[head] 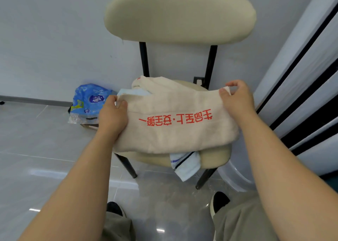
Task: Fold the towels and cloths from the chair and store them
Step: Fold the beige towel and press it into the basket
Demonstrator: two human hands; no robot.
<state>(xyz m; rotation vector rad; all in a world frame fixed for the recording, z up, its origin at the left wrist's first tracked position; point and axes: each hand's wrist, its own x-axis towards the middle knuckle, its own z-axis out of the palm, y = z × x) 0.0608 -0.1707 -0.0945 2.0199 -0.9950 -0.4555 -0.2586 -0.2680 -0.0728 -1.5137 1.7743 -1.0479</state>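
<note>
A beige towel [175, 136] with red printed characters lies stretched over the seat of a cream padded chair [180, 14]. My left hand [112, 115] pinches the towel's left corner and my right hand [237, 99] pinches its right corner, both a little above the seat. Under the beige towel lies a light blue cloth [186, 165] with a dark stripe; its end hangs off the seat's front and another bit shows at the back left. The rest of the seat is hidden.
A blue plastic package [87, 103] sits on the glossy grey floor left of the chair, against the wall. A white unit with black stripes [311, 87] stands close on the right. My shoes [218, 202] are just in front of the chair legs.
</note>
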